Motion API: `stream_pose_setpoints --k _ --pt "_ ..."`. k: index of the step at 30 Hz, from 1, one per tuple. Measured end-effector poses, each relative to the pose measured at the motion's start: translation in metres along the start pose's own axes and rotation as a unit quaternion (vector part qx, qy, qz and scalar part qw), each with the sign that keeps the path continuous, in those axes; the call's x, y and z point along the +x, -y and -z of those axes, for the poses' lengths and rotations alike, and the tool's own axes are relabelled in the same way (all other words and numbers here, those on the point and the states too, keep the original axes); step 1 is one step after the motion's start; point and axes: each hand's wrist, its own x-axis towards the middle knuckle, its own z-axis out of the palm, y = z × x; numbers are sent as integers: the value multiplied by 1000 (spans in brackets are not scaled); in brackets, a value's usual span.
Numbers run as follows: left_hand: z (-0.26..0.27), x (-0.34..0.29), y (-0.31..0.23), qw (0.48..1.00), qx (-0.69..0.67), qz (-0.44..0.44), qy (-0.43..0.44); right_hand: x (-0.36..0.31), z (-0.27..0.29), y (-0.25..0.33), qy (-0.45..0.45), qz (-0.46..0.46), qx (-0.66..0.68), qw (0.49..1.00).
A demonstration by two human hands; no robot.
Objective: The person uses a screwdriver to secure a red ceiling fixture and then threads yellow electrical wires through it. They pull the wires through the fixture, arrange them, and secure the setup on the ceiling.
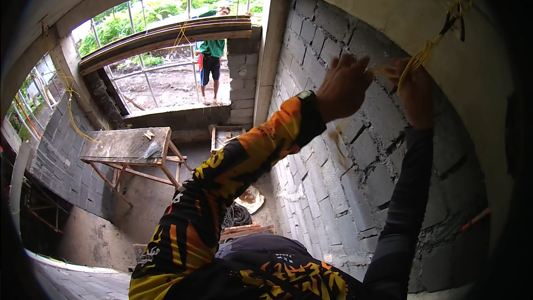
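A bundle of yellow wire (426, 51) hangs from a dark fitting (451, 22) at the concrete beam, upper right. My right hand (415, 97) is raised to it, its fingers closed on the looped lower part of the wire. Just to the left, my left hand (345, 88) is lifted in front of the grey block wall (366, 147). Motion smears its fingers, so whether they hold anything is unclear. A thin yellowish strand (381, 70) shows faintly between the two hands.
A rough wooden table (129, 143) stands at left. Dark coiled hose (237, 216) and wooden planks (247, 232) lie below me. Beyond the window opening, behind its long beam (166, 40), stands a person in a green shirt (212, 48). More yellow wire (70, 97) dangles at far left.
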Motion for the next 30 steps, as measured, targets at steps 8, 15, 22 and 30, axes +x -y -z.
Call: stream_pose_setpoints --k 8,15,22,30 --pt "-9 48 -50 986 -139 93 -11 -9 7 -11 -95 270 -311 906" --pt "-35 62 -41 995 -94 25 37 -12 12 -8 -105 180 -264 942" --pt "-37 60 -32 992 -87 53 69 -14 21 15 -187 15 136 973" --pt "-30 69 -30 991 -30 70 114 0 74 29 -190 -15 272 943"
